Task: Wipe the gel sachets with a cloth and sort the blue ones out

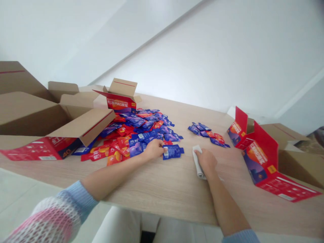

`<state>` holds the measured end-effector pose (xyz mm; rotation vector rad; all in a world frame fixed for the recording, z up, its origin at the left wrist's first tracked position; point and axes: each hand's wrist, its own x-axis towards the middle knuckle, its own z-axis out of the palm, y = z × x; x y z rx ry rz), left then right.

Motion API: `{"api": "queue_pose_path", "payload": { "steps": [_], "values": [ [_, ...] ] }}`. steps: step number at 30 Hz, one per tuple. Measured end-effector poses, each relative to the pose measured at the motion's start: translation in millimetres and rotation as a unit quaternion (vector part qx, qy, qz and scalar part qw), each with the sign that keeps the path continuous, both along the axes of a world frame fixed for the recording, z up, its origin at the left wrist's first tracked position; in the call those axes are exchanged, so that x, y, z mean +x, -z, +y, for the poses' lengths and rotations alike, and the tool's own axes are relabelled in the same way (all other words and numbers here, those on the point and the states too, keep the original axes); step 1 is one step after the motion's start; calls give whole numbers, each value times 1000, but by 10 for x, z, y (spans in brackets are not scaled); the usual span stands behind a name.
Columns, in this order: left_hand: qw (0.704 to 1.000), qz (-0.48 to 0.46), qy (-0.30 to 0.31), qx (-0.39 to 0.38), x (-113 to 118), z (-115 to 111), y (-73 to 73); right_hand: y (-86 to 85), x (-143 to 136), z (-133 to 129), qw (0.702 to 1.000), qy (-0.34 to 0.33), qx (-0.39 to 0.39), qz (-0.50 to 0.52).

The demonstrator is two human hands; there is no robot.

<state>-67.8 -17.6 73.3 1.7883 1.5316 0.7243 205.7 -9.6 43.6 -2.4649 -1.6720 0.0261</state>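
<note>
My left hand (154,149) is closed in a pinch on the left end of a blue pouch (174,152), which lies near the table's middle. Just behind and to the left of that hand spreads a heap of blue and red pouches (124,138). My right hand (207,162) grips a folded white cloth (197,158) resting on the table. Beyond the right hand lies a small group of blue and red pouches (199,129).
A large open carton (60,145) stands at the left, with a smaller open box (121,103) behind the heap. On the right are another small open box (238,130) and a large red open carton (263,162). The wooden table (157,195) meets a white wall.
</note>
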Motion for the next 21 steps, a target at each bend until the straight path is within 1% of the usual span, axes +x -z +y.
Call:
{"api": "queue_pose_path", "payload": {
  "steps": [2,3,5,7,8,9,10,12,13,15,16,18,21],
  "values": [
    [989,48,-49,131,-247,-13,-282,4,96,13,1000,8,-2,6],
    [974,82,-104,182,-371,-12,-444,8,125,21,1000,7,-3,8],
    [931,143,-207,265,-597,9,-768,19,156,38,1000,-1,-5,11],
    [888,203,-270,313,-781,67,-1026,36,171,57,1000,-10,-10,13],
    [871,235,-286,323,-859,112,-1110,45,178,67,1000,-12,-15,13],
    [858,269,-293,326,-931,167,-1161,56,187,77,1000,-15,-18,13],
    [847,305,-290,324,-997,229,-1178,67,198,87,1000,-18,-20,12],
    [834,376,-263,307,-1109,365,-1132,91,221,105,999,-23,-21,15],
    [833,409,-238,287,-1153,432,-1085,103,232,111,999,-26,-20,17],
    [839,462,-183,222,-1211,557,-979,125,251,119,999,-29,-21,18],
    [842,481,-158,184,-1226,613,-932,136,258,121,999,-31,-23,17],
    [843,504,-128,138,-1236,709,-866,155,267,123,999,-37,-25,12],
    [839,521,-114,113,-1219,818,-836,165,273,123,999,-44,-28,14]
  ]
}}
